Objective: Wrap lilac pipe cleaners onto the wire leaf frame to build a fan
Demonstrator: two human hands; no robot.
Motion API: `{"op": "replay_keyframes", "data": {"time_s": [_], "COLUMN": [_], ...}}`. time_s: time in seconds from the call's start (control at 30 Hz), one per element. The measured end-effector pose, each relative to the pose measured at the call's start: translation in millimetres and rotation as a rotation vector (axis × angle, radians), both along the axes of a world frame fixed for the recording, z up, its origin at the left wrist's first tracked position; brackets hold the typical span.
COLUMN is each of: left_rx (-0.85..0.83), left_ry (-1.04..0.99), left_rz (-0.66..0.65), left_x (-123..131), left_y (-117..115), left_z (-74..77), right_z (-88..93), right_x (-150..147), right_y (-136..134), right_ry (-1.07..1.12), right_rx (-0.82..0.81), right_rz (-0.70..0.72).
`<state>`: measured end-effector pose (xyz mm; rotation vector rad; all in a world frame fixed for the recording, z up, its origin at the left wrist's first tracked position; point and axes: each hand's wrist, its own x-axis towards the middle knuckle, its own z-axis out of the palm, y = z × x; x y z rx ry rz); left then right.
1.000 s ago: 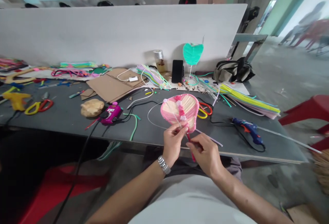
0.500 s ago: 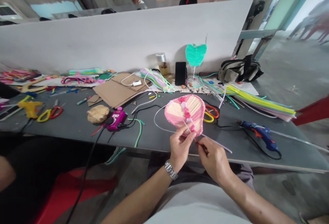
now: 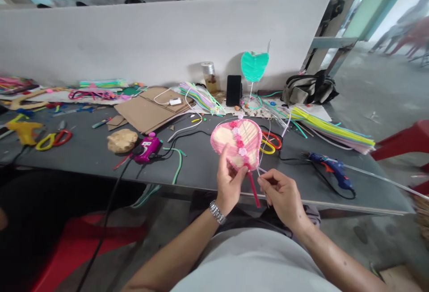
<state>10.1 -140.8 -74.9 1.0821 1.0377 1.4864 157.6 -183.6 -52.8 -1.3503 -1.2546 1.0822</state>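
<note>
Around the work, the gray table [image 3: 197,171] is crowded; scissors [image 3: 274,141] with red and yellow handles lie just beyond the pink heart-shaped piece [image 3: 250,136], partly hidden by it; a blue glue gun [image 3: 330,168] rests to the right, a purple box [image 3: 146,150] and a tan lump [image 3: 122,141] to the left; farther back stand a dark phone [image 3: 233,91], a jar [image 3: 209,77] and a green heart [image 3: 254,67] on a stem, near a yellow-topped bundle of stems [image 3: 331,127]. As for the grip, the left hand [image 3: 229,184] is closed on the lower left of the pink piece, held up over the table's front edge, its red handle [image 3: 254,189] hanging down between the hands; the right hand [image 3: 281,193] pinches a thin strand, apparently wire, beside that handle.
</note>
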Motion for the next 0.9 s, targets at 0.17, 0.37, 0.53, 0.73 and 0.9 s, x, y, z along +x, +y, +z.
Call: {"op": "replay_keyframes", "data": {"time_s": [0.17,0.37,0.53,0.73,0.9], "left_rx": [-0.090,-0.096,-0.077,-0.049,-0.026], "left_ry": [-0.105,-0.096,-0.122,-0.159,-0.145], "left_rz": [-0.057,-0.061,-0.076,-0.086,-0.062], "left_x": [2.1,-0.3,-0.9,0.9,0.2], "left_y": [-1.5,-0.4,-0.9,-1.5,0.9], "left_z": [0.9,1.8,-2.0,-5.8,-3.2], "right_z": [-3.2,-9.3,-11.1,-4.9,-2.4], "right_x": [-7.7,-9.8,-9.8,-8.5,-9.4], "right_y": [3.0,7.4,7.1,4.1,2.2], "right_ry": [0.100,0.096,0.107,0.131,0.152], "right_rx": [-0.072,-0.087,-0.118,-0.143,-0.132], "right_rz": [0.027,-0.007,-0.010,0.006,0.013]}}
